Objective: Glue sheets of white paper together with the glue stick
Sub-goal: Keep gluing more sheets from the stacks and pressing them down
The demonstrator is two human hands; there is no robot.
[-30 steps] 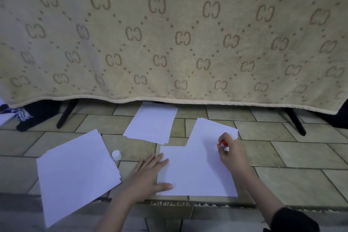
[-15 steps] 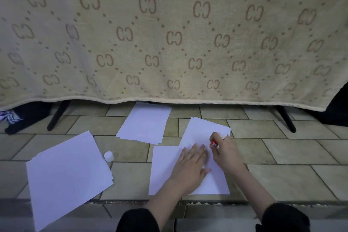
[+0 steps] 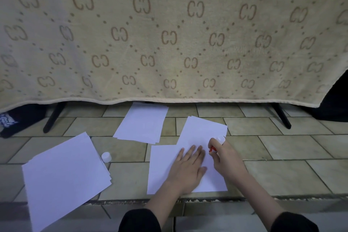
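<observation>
Head view looks down on a floor (image 3: 282, 173) of matte beige rectangular tiles. Left hand (image 3: 189, 167) lies flat, fingers (image 3: 192, 151) straight and released, pressing a smooth white sheet (image 3: 160, 167) that overlaps a tilted sheet (image 3: 201, 130). Right hand (image 3: 227, 158) has its fingers clenched around a red glue stick (image 3: 213, 149), its end on the paper. A small white round cap (image 3: 106, 156) stands beside a fanned paper stack (image 3: 64, 179). Another stack (image 3: 143, 122) lies near a fuzzy cream blanket (image 3: 169, 34).
</observation>
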